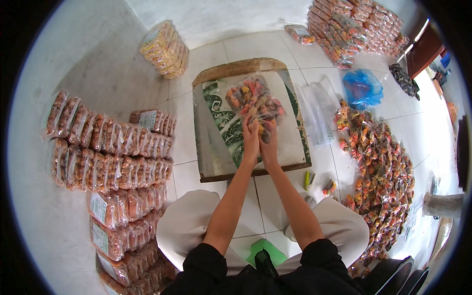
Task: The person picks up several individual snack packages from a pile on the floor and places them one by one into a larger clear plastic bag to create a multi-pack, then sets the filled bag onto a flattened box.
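Note:
A clear plastic bag of small red, orange and brown snack packets [250, 94] lies on a low wooden table [254, 167]. At the bag's near end, my left hand [251, 139] holds its left side. My right hand [269, 144] grips the same end from the right, with small packets bunched between the two palms. Both wrists are close together above the tabletop's near half. Some fingertips are hidden by the plastic and packets, so their exact grip cannot be made out.
Flat clear plastic bags [318, 110] lie right of the table, near a blue plastic bag [363, 87]. A heap of small packets [383, 180] spreads over the tiles. A yellow-green stapler [308, 180] sits by my right knee. Stacked filled bags [110, 147] line the left wall.

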Available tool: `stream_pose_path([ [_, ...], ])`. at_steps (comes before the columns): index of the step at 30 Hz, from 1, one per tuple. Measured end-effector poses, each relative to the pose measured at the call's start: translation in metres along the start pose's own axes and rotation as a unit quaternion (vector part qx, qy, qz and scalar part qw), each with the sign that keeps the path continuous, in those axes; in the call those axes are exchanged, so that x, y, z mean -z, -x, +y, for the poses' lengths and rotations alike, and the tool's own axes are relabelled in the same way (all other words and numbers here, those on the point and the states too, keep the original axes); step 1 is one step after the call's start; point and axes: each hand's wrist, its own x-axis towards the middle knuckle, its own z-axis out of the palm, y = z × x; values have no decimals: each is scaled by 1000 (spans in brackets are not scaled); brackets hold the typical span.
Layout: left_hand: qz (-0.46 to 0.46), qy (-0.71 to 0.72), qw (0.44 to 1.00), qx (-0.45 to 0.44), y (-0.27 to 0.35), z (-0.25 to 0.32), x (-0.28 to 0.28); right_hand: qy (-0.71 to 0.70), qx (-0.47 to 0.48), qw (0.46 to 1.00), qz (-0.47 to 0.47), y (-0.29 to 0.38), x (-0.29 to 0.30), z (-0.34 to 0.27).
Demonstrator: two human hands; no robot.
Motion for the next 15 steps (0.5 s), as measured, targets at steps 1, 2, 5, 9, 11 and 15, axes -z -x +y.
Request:
stream_pose_path([
  [1, -13, 25, 1000, 4, 8, 5, -14, 198, 148, 968, 36, -4, 10, 9],
  [2, -27, 50, 998, 8, 14, 9, -29, 206, 149, 966, 45, -8, 25, 17],
  [5, 9, -20, 994, -112, -1, -8, -4, 285, 287, 914, 2, -5, 9, 21],
  [9, 32, 2, 995, -90, -1, -12, 5, 413, 339, 845, -27, 5, 8, -8],
  [11, 20, 32, 998, -48, -1, -9, 7, 470, 366, 802, -49, 11, 14, -14],
  [15, 30, -25, 999, -36, 12, 5, -8, 375, 279, 879, -94, 8, 34, 5],
])
